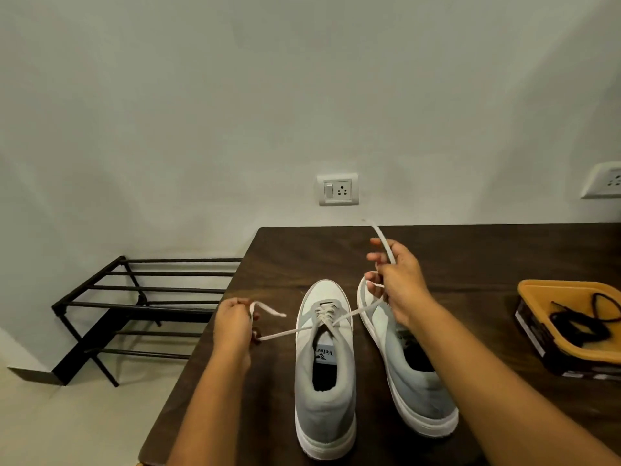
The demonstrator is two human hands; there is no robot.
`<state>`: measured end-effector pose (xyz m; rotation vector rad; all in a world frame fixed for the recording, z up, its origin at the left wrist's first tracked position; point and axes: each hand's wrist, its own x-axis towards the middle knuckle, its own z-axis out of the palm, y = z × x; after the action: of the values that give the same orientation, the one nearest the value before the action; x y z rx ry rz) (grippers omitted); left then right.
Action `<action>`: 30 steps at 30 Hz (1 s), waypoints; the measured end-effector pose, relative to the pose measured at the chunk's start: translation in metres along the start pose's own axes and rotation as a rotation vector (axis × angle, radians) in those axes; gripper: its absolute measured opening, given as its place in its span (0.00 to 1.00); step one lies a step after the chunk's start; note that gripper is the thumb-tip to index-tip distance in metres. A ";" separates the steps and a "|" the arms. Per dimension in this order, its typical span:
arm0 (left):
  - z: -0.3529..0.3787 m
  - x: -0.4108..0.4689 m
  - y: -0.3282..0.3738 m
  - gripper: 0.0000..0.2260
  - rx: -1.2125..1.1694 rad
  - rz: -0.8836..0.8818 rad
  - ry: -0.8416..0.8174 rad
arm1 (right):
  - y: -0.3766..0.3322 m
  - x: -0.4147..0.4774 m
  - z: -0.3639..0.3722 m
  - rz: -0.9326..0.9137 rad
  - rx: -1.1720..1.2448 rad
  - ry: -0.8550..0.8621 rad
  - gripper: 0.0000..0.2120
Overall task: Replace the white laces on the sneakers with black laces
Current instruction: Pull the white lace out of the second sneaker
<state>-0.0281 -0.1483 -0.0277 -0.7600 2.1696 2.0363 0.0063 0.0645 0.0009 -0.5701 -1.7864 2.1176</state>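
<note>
Two grey and white sneakers stand side by side on the dark wooden table (302, 250), toes pointing away from me. The left sneaker (324, 391) carries a white lace (289, 332) pulled out sideways to both sides. My left hand (233, 326) grips one end of that lace left of the shoe. My right hand (400, 280) holds the other end, raised above the toe of the right sneaker (413, 385), with the lace tip sticking up past the fingers. Black laces (578, 321) lie in an orange-lined box (537, 290) at the right.
A black metal shoe rack (134, 304) stands on the floor left of the table. The table's left edge runs diagonally beside my left forearm. Wall sockets (337, 189) sit on the pale wall behind the table.
</note>
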 end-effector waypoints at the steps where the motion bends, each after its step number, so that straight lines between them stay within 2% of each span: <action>1: -0.003 0.005 -0.005 0.11 0.072 0.023 0.002 | 0.006 0.001 0.000 -0.004 -0.127 -0.019 0.22; 5: -0.013 0.007 -0.014 0.18 0.742 0.194 0.052 | 0.023 0.003 0.004 -0.089 -0.942 -0.294 0.15; 7: -0.008 -0.002 -0.015 0.19 0.934 0.217 -0.019 | 0.025 0.001 0.007 -0.105 -1.132 -0.369 0.15; 9: 0.002 -0.014 -0.017 0.21 1.101 0.256 -0.090 | 0.022 -0.003 0.009 -0.148 -1.211 -0.370 0.14; 11: 0.013 -0.024 -0.016 0.21 1.120 0.374 -0.156 | 0.018 -0.007 0.008 -0.157 -1.168 -0.386 0.15; 14: 0.025 -0.033 -0.014 0.17 1.055 0.660 -0.319 | 0.017 -0.017 0.008 -0.095 -1.088 -0.544 0.15; 17: 0.031 -0.034 -0.017 0.15 0.989 0.723 -0.455 | 0.025 -0.023 0.012 -0.071 -1.211 -0.589 0.23; 19: 0.033 -0.034 -0.021 0.14 1.018 0.762 -0.401 | 0.032 -0.024 0.015 -0.092 -1.235 -0.507 0.22; 24: 0.037 -0.033 -0.028 0.08 1.053 0.877 -0.244 | 0.044 -0.025 0.017 -0.117 -1.093 -0.297 0.04; 30: 0.041 -0.033 -0.031 0.13 1.079 0.867 -0.287 | 0.048 -0.023 0.014 -0.077 -1.000 -0.260 0.01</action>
<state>0.0018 -0.0987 -0.0485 0.6307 3.0557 0.6389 0.0201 0.0335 -0.0423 -0.4196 -2.9160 1.1488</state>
